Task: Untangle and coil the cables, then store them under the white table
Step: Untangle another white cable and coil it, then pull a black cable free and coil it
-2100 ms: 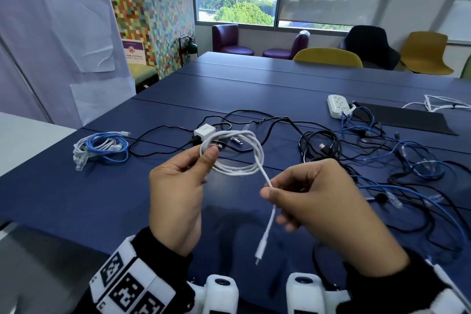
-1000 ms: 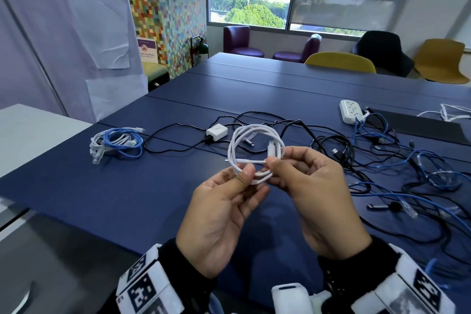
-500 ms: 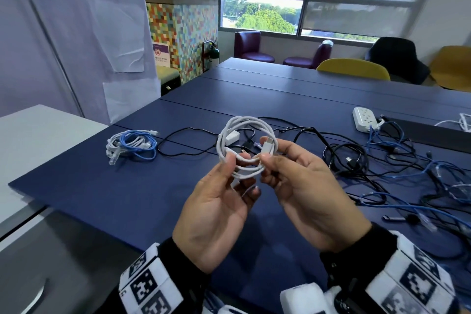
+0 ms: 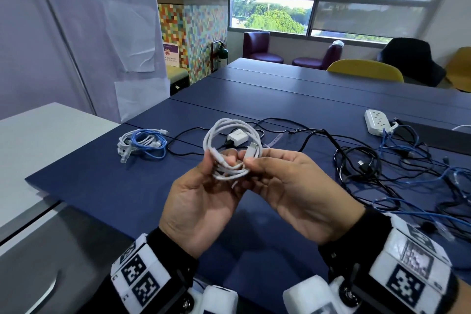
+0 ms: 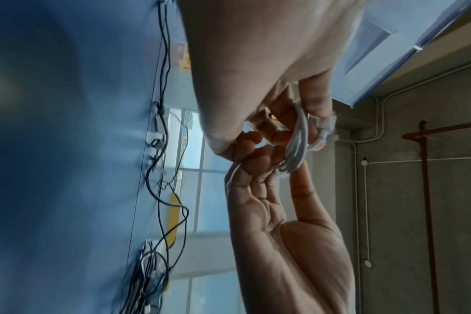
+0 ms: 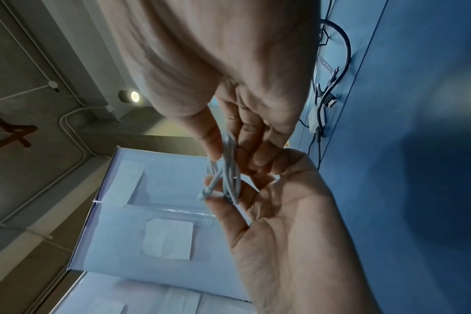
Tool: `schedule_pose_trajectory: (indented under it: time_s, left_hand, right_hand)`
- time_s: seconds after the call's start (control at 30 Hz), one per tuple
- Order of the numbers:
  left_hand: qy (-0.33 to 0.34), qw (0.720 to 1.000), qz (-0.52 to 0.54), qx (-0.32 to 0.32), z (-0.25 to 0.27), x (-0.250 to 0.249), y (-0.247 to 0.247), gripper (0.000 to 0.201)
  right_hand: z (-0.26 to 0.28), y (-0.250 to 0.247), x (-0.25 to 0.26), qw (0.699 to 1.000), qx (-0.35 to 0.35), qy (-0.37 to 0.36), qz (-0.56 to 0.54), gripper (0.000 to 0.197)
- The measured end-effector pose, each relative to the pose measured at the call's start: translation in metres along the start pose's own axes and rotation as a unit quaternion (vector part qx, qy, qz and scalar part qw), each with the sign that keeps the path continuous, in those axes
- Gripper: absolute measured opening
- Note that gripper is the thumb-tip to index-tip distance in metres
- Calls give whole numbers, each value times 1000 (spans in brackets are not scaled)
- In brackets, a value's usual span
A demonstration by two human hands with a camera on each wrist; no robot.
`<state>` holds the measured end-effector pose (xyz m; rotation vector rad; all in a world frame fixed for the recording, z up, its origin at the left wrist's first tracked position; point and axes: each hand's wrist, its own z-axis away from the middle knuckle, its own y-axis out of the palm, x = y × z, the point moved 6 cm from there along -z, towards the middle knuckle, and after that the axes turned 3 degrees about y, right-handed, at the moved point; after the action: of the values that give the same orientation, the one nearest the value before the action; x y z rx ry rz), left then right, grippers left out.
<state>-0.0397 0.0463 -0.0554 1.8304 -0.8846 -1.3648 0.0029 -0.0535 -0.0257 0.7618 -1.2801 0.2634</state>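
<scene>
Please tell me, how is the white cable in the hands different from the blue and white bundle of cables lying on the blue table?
The white cable is held above the blue table by the left hand and the right hand; the blue and white bundle lies on it, untouched. The white cable is of one colour, while the bundle mixes blue and white cables. The white cable forms a neat round coil; the bundle looks looser. Both are already coiled.
</scene>
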Motion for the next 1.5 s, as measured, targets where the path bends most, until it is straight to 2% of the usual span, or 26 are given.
schedule_pose_trajectory:
  time_s: [0.1,0.3,0.37,0.43,0.47,0.5,0.53,0.63,0.67,0.7,0.73,0.8,0.87,0.9,0.97,1.07,1.13,1.2,1.27,1.33,1.4,1.47,1.5]
  left_hand:
    - [29,997,-69,31,2,-4,1,26]
    - [73,970,-227,-45,2,-34,-8,25]
    - [90,944,-309,-64,1,-54,-14,24]
    - [97,900,-417,-76,-1,-77,-23,24]
    - [100,867,-482,-79,-2,-89,-30,22]
    - [105,822,-555,-78,-3,-102,-37,22]
    - [116,758,-637,-74,-5,-116,-46,23]
    - [151,509,-847,-23,-13,-151,-75,37]
    - [135,433,-891,-8,-16,-159,-89,35]
    - [96,372,-923,-8,-19,-168,-106,33]
    - [50,328,-943,-16,-22,-176,-122,31]
    - [-39,259,-964,-37,-23,-189,-149,28]
    - [-98,203,-973,-41,-23,-195,-164,26]
    - [-110,197,-973,-46,-24,-197,-168,24]
    - [-119,202,-970,-64,-25,-202,-171,17]
    - [-108,215,-967,-89,-28,-208,-171,10]
    - [-88,251,-958,-107,-28,-207,-170,16]
    - [-66,305,-941,-131,-25,-206,-170,30]
    - [-27,336,-931,-141,-23,-204,-166,45]
    - [24,323,-937,-133,-19,-198,-152,54]
    - [100,308,-939,-113,-19,-186,-127,53]
    - [162,311,-932,-86,-19,-170,-100,47]
    - [172,322,-928,-73,-19,-163,-89,43]
  right_hand:
    - [-8,-2,-2,999,-8,18,30,17]
    - [-27,-14,3,977,-43,32,205,16]
    - [-38,-24,8,953,-74,19,292,16]
    - [-49,-37,18,907,-106,-14,407,12]
    - [-53,-44,25,875,-119,-28,469,10]
    - [-57,-50,31,837,-126,-37,532,8]
    - [-61,-54,35,798,-127,-37,588,7]
    - [-75,-75,41,705,-132,-18,697,23]
    - [-80,-84,43,683,-135,-18,718,29]
    - [-86,-91,43,664,-135,-17,736,35]
    - [-91,-100,43,647,-137,-10,750,39]
    - [-102,-117,42,614,-143,12,776,46]
    - [-112,-133,41,577,-152,18,802,51]
    - [-115,-141,41,559,-156,18,814,53]
    - [-121,-151,39,538,-159,19,828,53]
    - [-125,-158,37,525,-155,27,837,37]
    - [-123,-158,39,529,-147,18,836,23]
    - [-120,-158,41,539,-137,8,831,34]
    - [-114,-152,46,547,-127,10,827,34]
    - [-109,-144,51,549,-119,9,828,30]
    - [-105,-139,58,550,-126,-7,825,26]
    - [-99,-130,67,543,-130,-34,829,18]
    - [-95,-124,72,536,-133,-48,832,15]
